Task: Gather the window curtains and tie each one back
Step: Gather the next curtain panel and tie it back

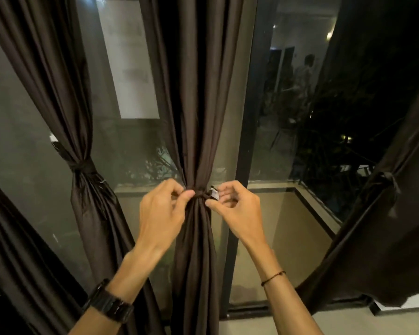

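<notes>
left hand (163, 209), right hand (238, 213), both pinching tieback (200, 195)

Your two bare forearms rise from the bottom edge of the view and converge toward the middle, wrists nearly level with each other. Your left hand (163, 209) shows its back, fingers curled, thumb and forefinger pinching the tie band (198, 194) from the left. Your right hand (235, 209) sits just beside it, curled fingers and thumb pinching the band's tagged end from the right.
</notes>
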